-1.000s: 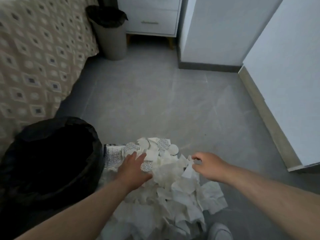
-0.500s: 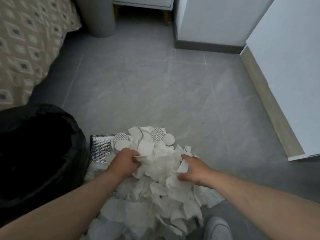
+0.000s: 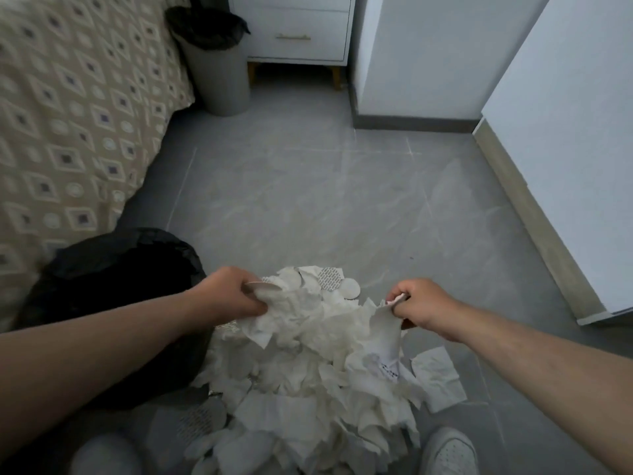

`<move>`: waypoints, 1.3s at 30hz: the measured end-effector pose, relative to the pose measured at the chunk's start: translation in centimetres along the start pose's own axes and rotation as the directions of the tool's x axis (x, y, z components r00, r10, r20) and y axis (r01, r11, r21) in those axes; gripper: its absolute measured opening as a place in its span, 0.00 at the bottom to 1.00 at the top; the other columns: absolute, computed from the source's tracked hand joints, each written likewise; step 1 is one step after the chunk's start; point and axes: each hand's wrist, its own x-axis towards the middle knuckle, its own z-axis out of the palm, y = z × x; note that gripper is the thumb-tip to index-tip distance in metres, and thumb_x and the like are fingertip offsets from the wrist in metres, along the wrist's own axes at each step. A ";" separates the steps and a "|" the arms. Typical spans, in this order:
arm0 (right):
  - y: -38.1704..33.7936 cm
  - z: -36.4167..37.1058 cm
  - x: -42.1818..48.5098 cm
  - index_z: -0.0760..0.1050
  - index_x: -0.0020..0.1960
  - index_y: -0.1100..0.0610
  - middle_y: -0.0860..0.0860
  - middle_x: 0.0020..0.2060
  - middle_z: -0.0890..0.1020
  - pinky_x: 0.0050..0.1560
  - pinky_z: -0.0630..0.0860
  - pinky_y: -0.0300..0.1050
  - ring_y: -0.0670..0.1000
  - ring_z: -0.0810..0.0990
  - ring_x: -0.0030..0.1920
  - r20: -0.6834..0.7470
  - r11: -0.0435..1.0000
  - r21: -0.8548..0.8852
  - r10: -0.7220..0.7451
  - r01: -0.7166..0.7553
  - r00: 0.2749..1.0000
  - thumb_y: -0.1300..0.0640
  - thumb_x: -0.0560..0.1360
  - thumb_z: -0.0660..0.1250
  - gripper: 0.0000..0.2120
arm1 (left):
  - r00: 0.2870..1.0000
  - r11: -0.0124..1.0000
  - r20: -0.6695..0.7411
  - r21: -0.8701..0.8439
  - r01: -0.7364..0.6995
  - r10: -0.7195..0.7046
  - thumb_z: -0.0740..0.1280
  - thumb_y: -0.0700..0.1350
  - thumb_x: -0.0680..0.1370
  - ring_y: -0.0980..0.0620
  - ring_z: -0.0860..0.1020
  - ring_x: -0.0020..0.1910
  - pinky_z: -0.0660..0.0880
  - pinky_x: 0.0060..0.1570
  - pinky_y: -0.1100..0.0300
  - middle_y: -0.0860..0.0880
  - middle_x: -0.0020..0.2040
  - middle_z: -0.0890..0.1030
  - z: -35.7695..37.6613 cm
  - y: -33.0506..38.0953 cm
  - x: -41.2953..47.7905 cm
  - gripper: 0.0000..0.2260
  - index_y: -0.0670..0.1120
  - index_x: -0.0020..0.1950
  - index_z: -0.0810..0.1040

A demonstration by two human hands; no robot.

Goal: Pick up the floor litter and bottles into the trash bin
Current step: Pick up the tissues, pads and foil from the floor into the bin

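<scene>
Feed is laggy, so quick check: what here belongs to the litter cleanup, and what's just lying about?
Job: left hand and right hand, each gripping the paper litter pile; stray tissue sheet right of it; black-lined trash bin at left.
Lying about: patterned bedspread; white nightstand; grey bin beside it; white shoe.

A single wide-angle view is given, taken from head height and turned forward and steeply down. The paper litter [image 3: 308, 354] is seen close below, the floor [image 3: 308, 200] beyond, a bed [image 3: 68, 114] at the left edge
</scene>
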 end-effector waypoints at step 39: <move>-27.0 16.9 -2.9 0.75 0.38 0.60 0.54 0.31 0.80 0.33 0.82 0.41 0.48 0.81 0.31 0.275 0.869 0.428 -0.388 0.249 0.879 0.75 0.72 0.63 0.12 | 0.843 0.950 -0.503 0.121 0.289 -0.193 0.56 0.76 0.53 0.55 0.34 0.74 0.39 0.70 0.61 0.50 0.77 0.38 -3.7 -21.7 -12.6 0.57 0.51 0.77 0.47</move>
